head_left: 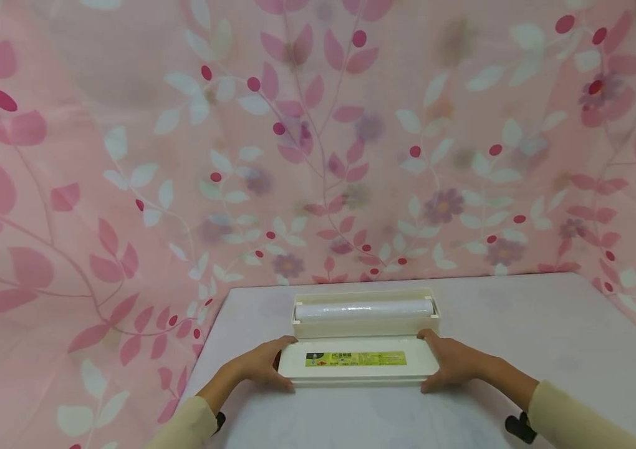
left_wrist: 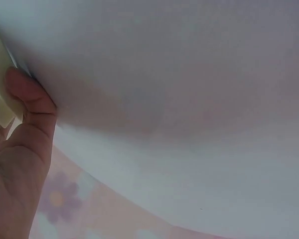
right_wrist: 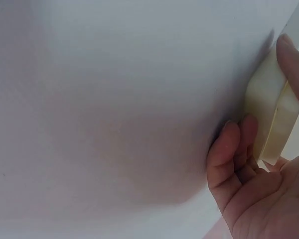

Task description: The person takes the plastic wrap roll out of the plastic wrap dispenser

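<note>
Head view first: the left hand (head_left: 264,365) and the right hand (head_left: 455,360) are well apart, each one clamped on its own end of a cream lid (head_left: 358,372), thumb at the near corner and fingers at the far one. There's a yellow-green label (head_left: 355,358) with tiny print on it, roughly midway between the hands. Just beyond the hands sits an open cream box (head_left: 365,328) with a shiny white roll (head_left: 364,310) lying lengthwise in it. All that's on a pale counter (head_left: 548,343), and a pink floral curtain (head_left: 318,156) hangs beyond the hands. There are also pale sleeves (head_left: 582,415) up the arms, plus a small black thing (head_left: 520,428) below each wrist, can't tell what. Left wrist view is a tight close-up: left hand bent round the cream edge, counter filling most of the space beside it. Right wrist view's pretty much the mirror: right hand on the lid's end, a couple of fingertips curled beside it, counter next to the hand again.
</note>
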Motion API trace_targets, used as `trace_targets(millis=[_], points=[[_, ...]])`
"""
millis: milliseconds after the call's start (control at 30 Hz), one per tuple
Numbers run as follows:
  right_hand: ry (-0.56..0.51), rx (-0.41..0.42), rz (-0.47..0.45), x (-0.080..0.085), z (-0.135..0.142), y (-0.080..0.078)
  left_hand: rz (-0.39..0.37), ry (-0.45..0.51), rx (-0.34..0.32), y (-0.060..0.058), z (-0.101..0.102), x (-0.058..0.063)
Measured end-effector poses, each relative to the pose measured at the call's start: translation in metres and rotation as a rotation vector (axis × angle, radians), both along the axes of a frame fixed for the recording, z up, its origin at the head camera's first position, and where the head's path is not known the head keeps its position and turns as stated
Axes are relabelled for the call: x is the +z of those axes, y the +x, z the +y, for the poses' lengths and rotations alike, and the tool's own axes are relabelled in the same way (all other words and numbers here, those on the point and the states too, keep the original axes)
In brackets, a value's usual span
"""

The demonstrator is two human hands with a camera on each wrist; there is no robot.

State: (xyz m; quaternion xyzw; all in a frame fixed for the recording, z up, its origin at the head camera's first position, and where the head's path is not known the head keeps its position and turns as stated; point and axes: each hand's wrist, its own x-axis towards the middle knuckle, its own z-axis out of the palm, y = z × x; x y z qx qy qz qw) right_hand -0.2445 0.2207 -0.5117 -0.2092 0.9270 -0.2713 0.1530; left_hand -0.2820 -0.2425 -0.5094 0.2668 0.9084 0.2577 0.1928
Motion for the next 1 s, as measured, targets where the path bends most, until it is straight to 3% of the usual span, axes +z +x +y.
trace_targets(millis=[467, 1000], points=[[0.002, -0.043, -0.065, 0.0, -0.0015, -0.0048, -0.028, 0.008, 0.022, -0.0016, 0.0003, 0.0011], [-0.024, -0.055, -0.037, -0.0052, -0.0004, -0.0045, -0.031, 0.037, -0.002, -0.0033, -0.0009, -0.0006]])
